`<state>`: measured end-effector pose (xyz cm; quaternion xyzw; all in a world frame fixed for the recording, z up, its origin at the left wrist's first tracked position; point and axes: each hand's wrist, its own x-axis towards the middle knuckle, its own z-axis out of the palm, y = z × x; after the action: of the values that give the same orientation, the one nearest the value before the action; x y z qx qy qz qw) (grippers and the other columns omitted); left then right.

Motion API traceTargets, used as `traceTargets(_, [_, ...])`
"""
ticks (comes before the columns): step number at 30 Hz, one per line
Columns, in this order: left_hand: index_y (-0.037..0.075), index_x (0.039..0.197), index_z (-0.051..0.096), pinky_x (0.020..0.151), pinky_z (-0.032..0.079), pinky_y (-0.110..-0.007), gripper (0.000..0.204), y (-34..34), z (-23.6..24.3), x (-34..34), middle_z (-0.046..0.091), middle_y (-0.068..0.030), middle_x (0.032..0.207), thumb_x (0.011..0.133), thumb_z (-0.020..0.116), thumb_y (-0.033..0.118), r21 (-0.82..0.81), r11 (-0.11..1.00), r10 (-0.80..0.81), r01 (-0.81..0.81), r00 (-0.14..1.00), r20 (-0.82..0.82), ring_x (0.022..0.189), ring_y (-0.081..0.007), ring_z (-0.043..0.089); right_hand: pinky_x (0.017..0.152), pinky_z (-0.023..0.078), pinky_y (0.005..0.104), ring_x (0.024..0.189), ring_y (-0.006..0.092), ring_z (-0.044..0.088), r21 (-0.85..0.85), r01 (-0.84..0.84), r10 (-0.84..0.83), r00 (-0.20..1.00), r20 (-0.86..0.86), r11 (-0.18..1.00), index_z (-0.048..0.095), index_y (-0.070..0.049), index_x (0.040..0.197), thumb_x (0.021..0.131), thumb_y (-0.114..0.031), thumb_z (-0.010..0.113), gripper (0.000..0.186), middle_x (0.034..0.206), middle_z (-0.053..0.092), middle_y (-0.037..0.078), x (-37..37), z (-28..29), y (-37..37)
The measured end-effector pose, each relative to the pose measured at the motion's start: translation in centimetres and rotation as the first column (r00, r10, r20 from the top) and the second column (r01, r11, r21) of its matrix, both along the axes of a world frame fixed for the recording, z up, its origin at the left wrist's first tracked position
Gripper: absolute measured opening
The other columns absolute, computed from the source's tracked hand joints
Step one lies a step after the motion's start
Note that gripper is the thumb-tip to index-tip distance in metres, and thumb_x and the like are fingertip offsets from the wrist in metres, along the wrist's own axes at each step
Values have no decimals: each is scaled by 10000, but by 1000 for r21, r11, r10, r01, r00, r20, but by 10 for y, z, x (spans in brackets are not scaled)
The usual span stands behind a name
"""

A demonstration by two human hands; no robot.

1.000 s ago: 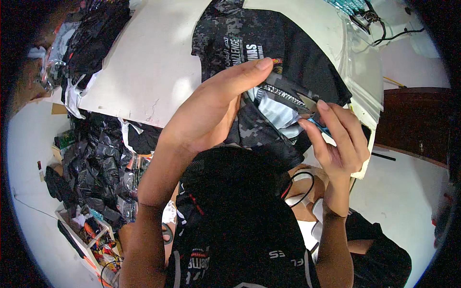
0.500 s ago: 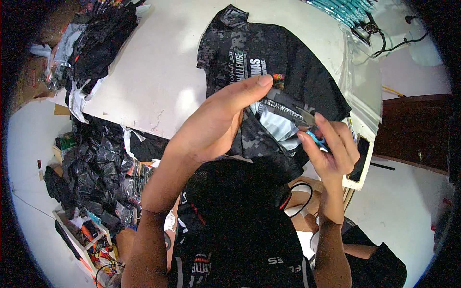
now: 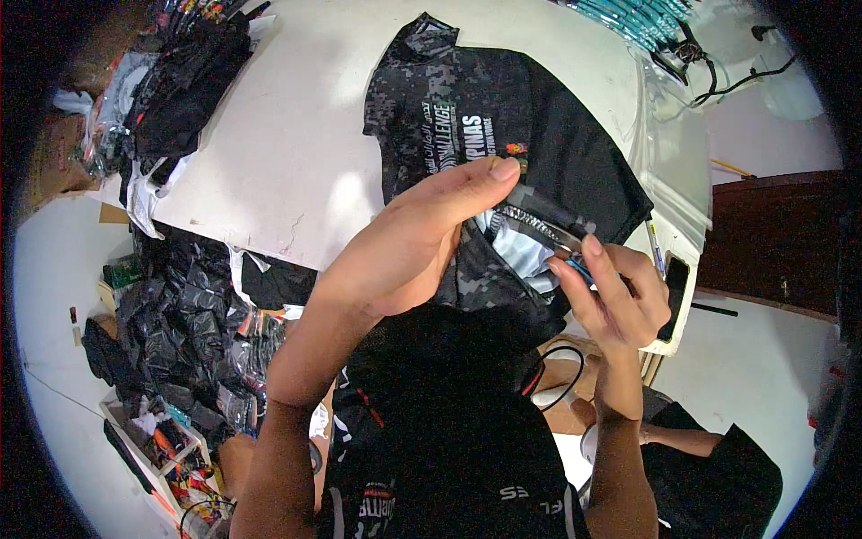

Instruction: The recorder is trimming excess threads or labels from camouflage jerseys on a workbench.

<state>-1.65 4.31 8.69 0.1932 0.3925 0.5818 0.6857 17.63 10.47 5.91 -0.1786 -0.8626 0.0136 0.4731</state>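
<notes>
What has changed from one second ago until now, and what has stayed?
The left hand and right hand shifted slightly toward the person; the black rectangular phone, mostly covered before, now shows more. The left still holds the black-and-grey camouflage-patterned fabric garment, the right still the small blue-handled tool. Nothing was let go.

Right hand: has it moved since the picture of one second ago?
Yes. The right hand has moved left, judged against the phone on the table: it hid more of it then.
</notes>
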Motion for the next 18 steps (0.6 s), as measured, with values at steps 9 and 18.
traceTargets(9, [-13, 1146, 493, 946, 289, -241, 416, -3, -1, -2, 529, -45, 1097, 869, 554, 291, 37, 999, -35, 34, 999, 16, 1060, -104, 441, 419, 419, 217, 497, 105, 504, 73, -28, 25, 999, 43, 997, 661, -102, 998, 557, -115, 819, 469, 636, 519, -4, -1, 4, 1])
traceTargets(18, [-43, 1189, 458, 994, 221, -264, 519, -5, 4, -1, 495, -71, 1162, 853, 565, 337, -12, 1000, -11, 11, 999, -40, 1129, -133, 386, 406, 409, 220, 471, 102, 489, 40, -44, 41, 997, 70, 998, 669, -93, 979, 558, -117, 817, 447, 606, 502, -9, -1, 4, 1])
